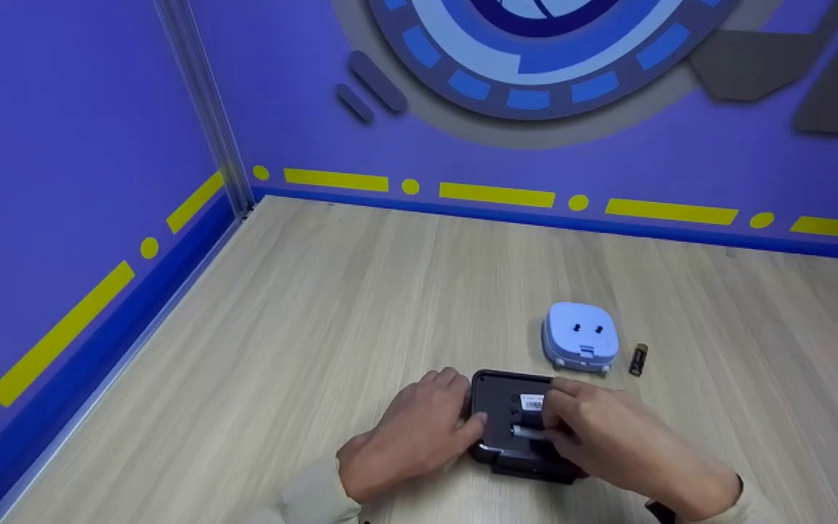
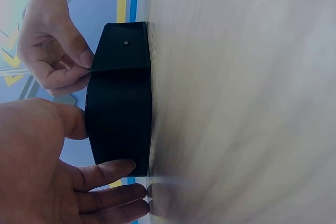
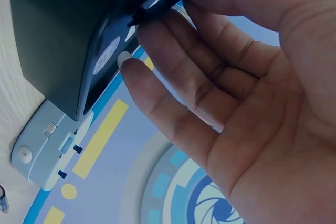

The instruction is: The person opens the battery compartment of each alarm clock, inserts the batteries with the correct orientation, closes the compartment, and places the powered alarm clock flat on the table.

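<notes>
A black box-shaped device [image 1: 495, 407] lies on the table with its battery compartment and white label facing up. My left hand [image 1: 423, 426] holds its left side, thumb on the top edge and index finger against the side wall [image 2: 118, 119]. My right hand [image 1: 601, 433] is over the compartment, thumb and fingertips together. In the right wrist view they pinch a small dark strip with tabs, apparently a battery cover [image 3: 157, 9]. From the head, a pale grey strip [image 1: 528, 431] shows beside these fingertips; whether it is a battery or the cover's shine is unclear.
Behind the device stands a light blue rounded case [image 1: 580, 335] with two black pegs and a latch. A loose battery [image 1: 638, 359] lies to its right. Purple-blue panels [image 1: 419, 138] border the wooden table [image 1: 361, 291] at the back and left.
</notes>
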Available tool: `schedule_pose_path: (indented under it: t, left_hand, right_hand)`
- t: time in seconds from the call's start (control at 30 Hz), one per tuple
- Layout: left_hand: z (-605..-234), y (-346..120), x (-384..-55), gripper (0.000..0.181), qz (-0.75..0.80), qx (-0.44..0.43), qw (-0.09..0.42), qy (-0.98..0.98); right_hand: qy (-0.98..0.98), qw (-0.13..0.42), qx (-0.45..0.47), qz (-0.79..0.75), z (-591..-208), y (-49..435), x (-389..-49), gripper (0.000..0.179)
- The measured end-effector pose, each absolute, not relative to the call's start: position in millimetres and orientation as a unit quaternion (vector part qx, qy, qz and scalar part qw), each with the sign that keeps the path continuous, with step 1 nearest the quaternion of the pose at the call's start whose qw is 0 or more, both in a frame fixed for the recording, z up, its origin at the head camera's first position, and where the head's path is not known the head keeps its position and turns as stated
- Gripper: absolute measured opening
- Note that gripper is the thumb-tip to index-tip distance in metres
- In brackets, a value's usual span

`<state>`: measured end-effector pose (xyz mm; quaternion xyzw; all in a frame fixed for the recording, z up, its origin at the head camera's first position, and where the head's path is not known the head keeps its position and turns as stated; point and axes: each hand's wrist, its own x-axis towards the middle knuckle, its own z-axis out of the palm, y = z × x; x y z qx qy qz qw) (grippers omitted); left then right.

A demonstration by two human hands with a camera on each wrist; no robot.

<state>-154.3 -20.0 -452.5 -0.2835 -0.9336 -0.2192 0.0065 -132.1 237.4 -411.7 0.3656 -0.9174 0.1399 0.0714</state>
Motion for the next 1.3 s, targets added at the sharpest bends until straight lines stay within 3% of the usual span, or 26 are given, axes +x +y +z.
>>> schedule_pose_path:
  t: [0.8,1.3]
  left_hand:
    - [-452.6,-19.8,-155.4,0.04,-0.219,-0.28,-0.004,-0.935]
    - [-452.5,-19.9,-154.1,0.038,-0.214,-0.282,0.004,-0.935]
  right_hand:
    - [-0.929,0.03,0.343,0.138,-409.0,236.8,-133.0,0.026]
    - [-0.926,0.056,0.348,0.132,-410.1,237.4,-132.2,0.029]
